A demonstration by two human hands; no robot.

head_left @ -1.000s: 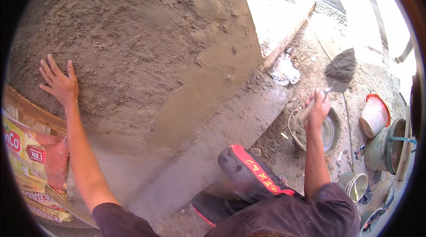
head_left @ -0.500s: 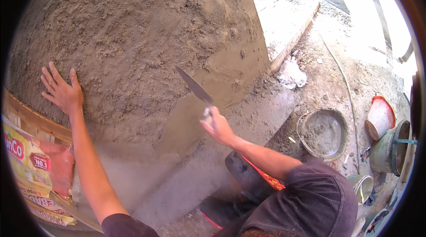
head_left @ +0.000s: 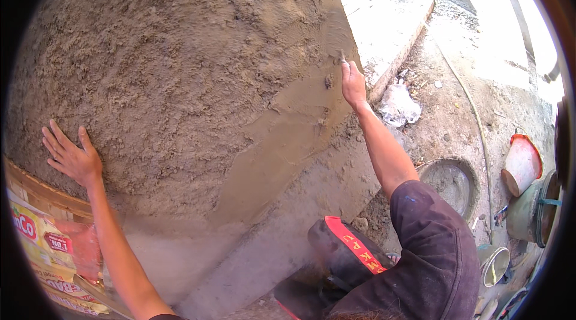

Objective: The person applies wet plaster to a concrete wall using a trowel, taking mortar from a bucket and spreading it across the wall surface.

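Note:
My left hand point(head_left: 73, 157) rests with fingers spread against the rough, wet mortar wall point(head_left: 156, 74). Near the wall's right edge, my right hand point(head_left: 353, 85) is closed around a trowel point(head_left: 342, 55). Only a small end of the trowel shows above my fingers; the rest is hidden or seen edge-on. A smoother mortar patch point(head_left: 276, 146) stretches diagonally below and left of the right hand, with coarse mortar above it.
A mortar-crusted basin point(head_left: 450, 183) lies partly behind my right arm. Farther right are a red-rimmed bucket point(head_left: 521, 164), a green bucket point(head_left: 522, 215) and a hose point(head_left: 474, 101). Crumpled clear plastic point(head_left: 398, 106) sits by a plank point(head_left: 408, 50); printed sacking point(head_left: 54, 248) hangs at lower left.
My right hand has moved up and right with the trowel, from the middle of the wall to its right edge. The blade no longer shows broadside. My left hand stays spread on the wall.

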